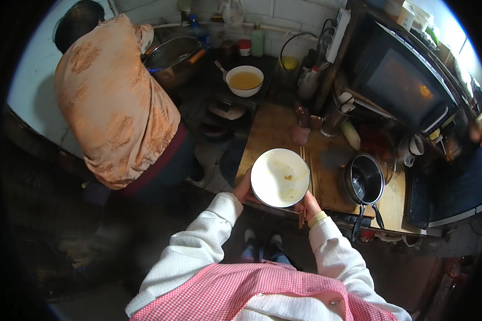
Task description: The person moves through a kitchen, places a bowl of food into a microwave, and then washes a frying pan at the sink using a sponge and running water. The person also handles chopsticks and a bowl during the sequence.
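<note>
A white bowl (277, 176) with a dark rim is held between my two hands over the front edge of the counter. Its inside bears yellowish smears and a small brown scrap. My left hand (245, 187) grips the bowl's left side, its fingers partly under the base. On the lower right, my right hand (311, 205) supports the bowl and also holds a pair of wooden chopsticks (301, 220). The chopsticks run beneath the bowl, and their far ends show beyond its upper rim.
A wooden cutting board (265, 124) carries a piece of raw meat (300, 135) and a white radish (351, 135). Right of it stands a black saucepan (364, 180). A bowl of yellow liquid (245, 81) sits behind, near a large pot (174, 54). Another person (116, 104) bends at the left.
</note>
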`<action>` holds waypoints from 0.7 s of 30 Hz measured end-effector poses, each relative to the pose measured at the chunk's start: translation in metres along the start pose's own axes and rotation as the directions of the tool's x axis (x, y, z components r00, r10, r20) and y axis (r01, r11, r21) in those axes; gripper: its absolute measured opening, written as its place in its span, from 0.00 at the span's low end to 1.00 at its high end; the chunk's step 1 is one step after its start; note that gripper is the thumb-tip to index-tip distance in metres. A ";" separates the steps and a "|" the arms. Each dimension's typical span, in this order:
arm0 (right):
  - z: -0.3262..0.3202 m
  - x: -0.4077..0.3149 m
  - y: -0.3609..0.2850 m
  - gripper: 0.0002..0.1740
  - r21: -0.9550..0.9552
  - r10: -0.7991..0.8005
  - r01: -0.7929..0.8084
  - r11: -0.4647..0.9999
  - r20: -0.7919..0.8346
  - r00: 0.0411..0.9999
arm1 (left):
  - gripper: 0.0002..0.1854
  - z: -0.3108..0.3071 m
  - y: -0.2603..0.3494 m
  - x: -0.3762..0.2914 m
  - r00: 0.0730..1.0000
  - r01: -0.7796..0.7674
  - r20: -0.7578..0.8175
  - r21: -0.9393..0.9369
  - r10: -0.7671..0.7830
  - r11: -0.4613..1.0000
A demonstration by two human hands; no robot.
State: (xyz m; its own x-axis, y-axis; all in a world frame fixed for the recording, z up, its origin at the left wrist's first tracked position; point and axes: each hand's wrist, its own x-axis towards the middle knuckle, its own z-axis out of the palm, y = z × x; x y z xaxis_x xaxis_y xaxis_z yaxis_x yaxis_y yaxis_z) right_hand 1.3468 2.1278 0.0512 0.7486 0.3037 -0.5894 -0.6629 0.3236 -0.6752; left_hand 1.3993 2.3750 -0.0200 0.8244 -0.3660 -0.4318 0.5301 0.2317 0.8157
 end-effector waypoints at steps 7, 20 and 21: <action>0.014 0.036 -0.004 0.28 0.037 0.039 -0.035 0.999 -0.091 0.995 | 0.48 -0.017 0.022 0.016 0.994 0.092 -0.054 -0.018 -0.093 0.996; -0.019 0.054 -0.035 0.30 -0.796 -0.597 -0.185 0.576 -0.564 0.570 | 0.46 -0.008 0.101 0.040 0.953 0.303 0.019 -0.062 -0.302 0.951; -0.024 0.056 -0.035 0.30 -0.819 -0.631 -0.282 0.501 -0.568 0.529 | 0.45 -0.013 0.102 0.044 0.949 0.315 0.010 -0.067 -0.315 0.947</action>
State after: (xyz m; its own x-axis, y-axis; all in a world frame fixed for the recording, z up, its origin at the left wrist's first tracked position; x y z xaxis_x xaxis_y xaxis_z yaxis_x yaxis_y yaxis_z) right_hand 1.4124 2.1120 0.0306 0.8222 -0.5523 -0.1378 -0.5310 -0.6571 -0.5350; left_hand 1.4924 2.3940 0.0389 0.6135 -0.4297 -0.6626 0.7747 0.1646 0.6105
